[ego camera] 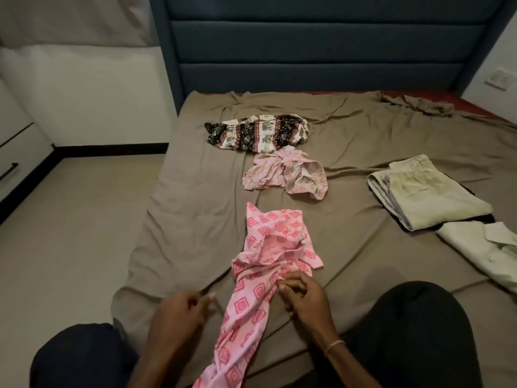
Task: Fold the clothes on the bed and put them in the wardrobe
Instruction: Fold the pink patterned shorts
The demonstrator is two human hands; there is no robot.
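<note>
Farther up the rumpled taupe bed (195,191) lie a crumpled elephant-print garment (257,133) and a pale pink garment (285,175); folded beige trousers (428,191) and a white shirt (486,247) sit to the right. The soft pink diamond-print garment (268,247) trails toward the person. The right hand (302,298) has a pinching grip on its bunched middle; the left hand (179,312), blurred, is beside it with its grip released.

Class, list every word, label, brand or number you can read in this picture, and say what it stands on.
None can be read.
The small white tag on the pink diamond-patterned garment: too small and blurred to read.
</note>
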